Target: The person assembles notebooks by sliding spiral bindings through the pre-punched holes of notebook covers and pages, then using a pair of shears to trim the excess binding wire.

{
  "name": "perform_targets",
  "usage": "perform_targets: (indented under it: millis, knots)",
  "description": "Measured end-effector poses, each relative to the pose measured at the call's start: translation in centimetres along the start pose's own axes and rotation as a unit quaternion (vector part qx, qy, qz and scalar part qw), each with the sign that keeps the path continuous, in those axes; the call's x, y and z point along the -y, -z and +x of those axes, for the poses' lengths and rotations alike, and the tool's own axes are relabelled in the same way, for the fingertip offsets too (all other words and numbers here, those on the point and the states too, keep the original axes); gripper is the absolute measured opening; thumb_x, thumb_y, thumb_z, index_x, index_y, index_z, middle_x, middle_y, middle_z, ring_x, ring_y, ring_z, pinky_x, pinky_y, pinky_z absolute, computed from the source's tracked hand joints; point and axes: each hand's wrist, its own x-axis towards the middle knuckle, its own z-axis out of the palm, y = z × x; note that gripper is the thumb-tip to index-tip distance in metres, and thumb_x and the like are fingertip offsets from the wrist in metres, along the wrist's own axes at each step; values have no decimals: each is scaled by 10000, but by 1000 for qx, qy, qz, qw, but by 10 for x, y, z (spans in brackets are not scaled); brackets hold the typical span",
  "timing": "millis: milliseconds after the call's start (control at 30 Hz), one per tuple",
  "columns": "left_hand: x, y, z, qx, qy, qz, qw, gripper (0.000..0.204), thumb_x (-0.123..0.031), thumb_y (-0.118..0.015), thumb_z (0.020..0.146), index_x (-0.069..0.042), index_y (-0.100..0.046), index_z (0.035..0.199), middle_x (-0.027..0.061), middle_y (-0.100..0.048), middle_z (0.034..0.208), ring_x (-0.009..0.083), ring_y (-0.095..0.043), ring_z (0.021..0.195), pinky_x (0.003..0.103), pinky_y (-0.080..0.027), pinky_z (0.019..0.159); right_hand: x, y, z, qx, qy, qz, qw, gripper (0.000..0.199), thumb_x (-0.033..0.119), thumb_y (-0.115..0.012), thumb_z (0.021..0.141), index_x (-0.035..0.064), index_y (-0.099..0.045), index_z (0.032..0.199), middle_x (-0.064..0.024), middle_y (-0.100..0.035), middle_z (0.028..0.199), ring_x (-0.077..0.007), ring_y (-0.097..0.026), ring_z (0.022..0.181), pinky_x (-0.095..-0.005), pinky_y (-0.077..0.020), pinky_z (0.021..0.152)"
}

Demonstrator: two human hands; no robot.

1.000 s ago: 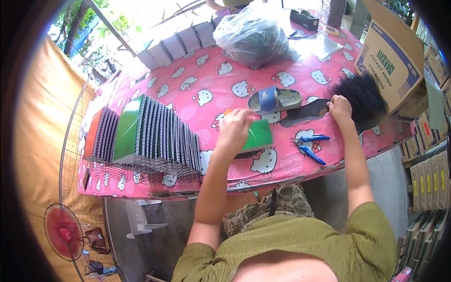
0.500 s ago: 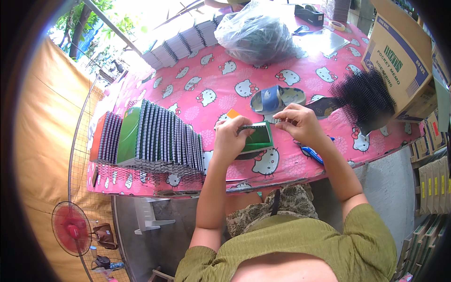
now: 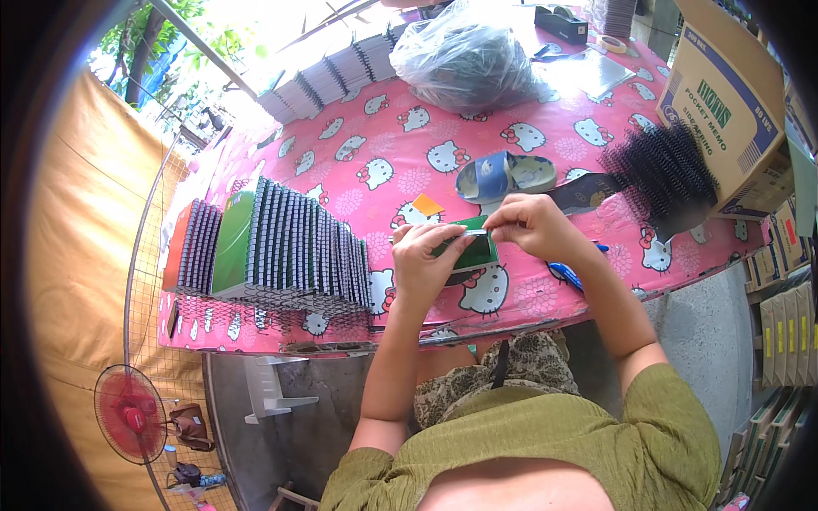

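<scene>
A small green notebook (image 3: 486,249) is held just above the table's near edge. My left hand (image 3: 429,253) is closed on its left part, fingers along the far side and thumb on the near side. At the notebook's right end, the fingertips of my right hand (image 3: 532,225) are pinched together. What they hold there is too small or hidden to make out. Just beyond my left hand lies an orange piece (image 3: 428,205). A blue-handled tool (image 3: 566,275) lies partly under my right forearm.
Stacks of spiral-bound notebooks (image 3: 294,247) stand on the left. Beyond my hands sits a blue slipper (image 3: 492,178). Black spiral coils (image 3: 665,183) are heaped beside a cardboard box (image 3: 724,111) at right. A filled plastic bag (image 3: 464,60) rests at the back of the pink table (image 3: 341,200).
My right hand has come left onto the notebook's right end, its fingertips now pinched there. My left hand has shifted slightly right and nearer, and the orange piece shows more fully.
</scene>
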Motion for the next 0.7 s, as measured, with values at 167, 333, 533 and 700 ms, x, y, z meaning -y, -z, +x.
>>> perform_targets:
  millis: [167,333,533,700]
  knots:
    - [-3,1,-4,-29,-35,87,995,172,-168,-803,687,-103,-750,837,45,-707,860,186,-638,862,336,-418,841,17,-16,0,-59,-35,-45,997,155,106,-678,815,52,-622,949,-86,-591,859,-261,-624,780,-383,-501,654]
    - [-9,-4,-11,-77,-10,87,993,203,-138,-799,679,-110,-759,876,31,-694,883,205,-598,936,346,-440,822,23,-18,-2,-34,22,-176,984,224,175,-690,805,76,-551,950,-79,-548,925,-313,-606,846,-431,-491,648]
    - [-3,-3,-14,-56,-1,41,998,229,-103,-787,683,-119,-760,910,23,-694,871,196,-576,861,329,-449,791,24,-26,1,-65,10,-188,980,175,190,-671,820,69,-584,912,-94,-583,884,-311,-613,824,-436,-490,651]
    - [-2,-5,-16,-52,27,35,998,209,-123,-775,698,-160,-758,903,-15,-681,847,169,-554,850,311,-377,816,33,-26,4,-62,1,-181,982,184,158,-702,781,55,-571,857,-111,-580,858,-325,-601,834,-420,-485,682]
